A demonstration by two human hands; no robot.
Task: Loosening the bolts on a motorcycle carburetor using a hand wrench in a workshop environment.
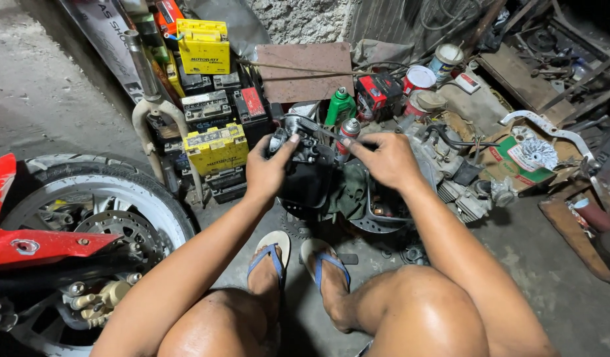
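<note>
My left hand point(268, 168) grips a dark metal carburettor-like part point(303, 155) held up in front of me, thumb on its top. My right hand point(384, 158) reaches in from the right, its fingers on the right side of the same part, close to a small spray can with a red cap point(348, 132). Below the part lies a dark green rag point(348, 192) over engine pieces. My knees and my feet in blue sandals point(298, 261) are below.
A motorcycle's front wheel point(86, 218) with red fairing stands at left. Stacked yellow and black batteries point(212, 99) stand behind. A green bottle point(340, 106), paint tins point(420, 79), an engine block point(460, 182) and scrap parts crowd the back and right on concrete floor.
</note>
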